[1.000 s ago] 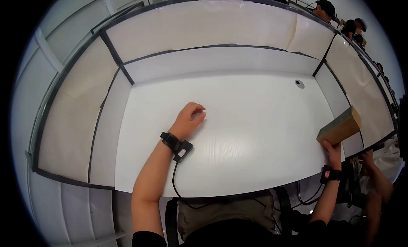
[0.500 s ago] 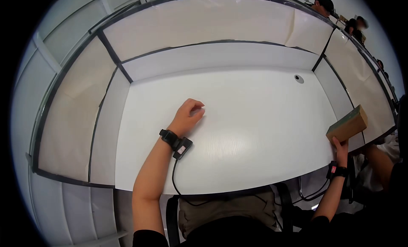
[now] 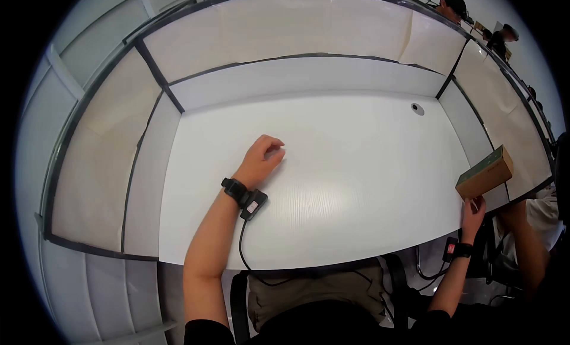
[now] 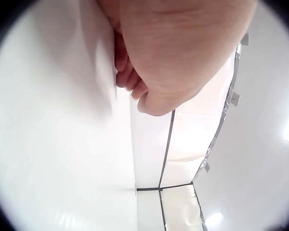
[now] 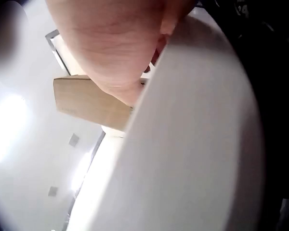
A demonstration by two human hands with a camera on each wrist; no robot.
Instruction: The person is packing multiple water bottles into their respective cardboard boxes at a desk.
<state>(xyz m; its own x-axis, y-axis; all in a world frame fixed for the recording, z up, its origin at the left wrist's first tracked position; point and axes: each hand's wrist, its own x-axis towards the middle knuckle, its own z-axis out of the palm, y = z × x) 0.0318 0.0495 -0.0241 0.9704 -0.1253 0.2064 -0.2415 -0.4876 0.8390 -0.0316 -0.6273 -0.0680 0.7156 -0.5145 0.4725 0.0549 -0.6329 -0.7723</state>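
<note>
A cardboard box, brown with a dark green face (image 3: pixel 485 171), stands at the table's right edge, against the low side panel. Just below its near side is the right hand (image 3: pixel 472 219), fingers loosely bent and close to the box's bottom edge; whether they touch it I cannot tell. In the right wrist view the palm (image 5: pixel 115 48) hides part of the box (image 5: pixel 89 103). The left hand (image 3: pixel 259 162) rests on the table left of the middle, its fingers loosely curled with nothing in them. From the left wrist the same hand (image 4: pixel 178 53) shows bent fingers near the white surface.
The white table (image 3: pixel 332 167) has panels on its left, back and right sides. A round cable hole (image 3: pixel 417 109) is at the back right. A cable runs from the left wrist camera (image 3: pixel 253 205) over the front edge. Another person's arm (image 3: pixel 527 244) is beyond the right edge.
The box moved right and a little outward, then stayed in place. The right hand loosened its grip on it and drew back slightly toward the body. The left hand kept its pose.
</note>
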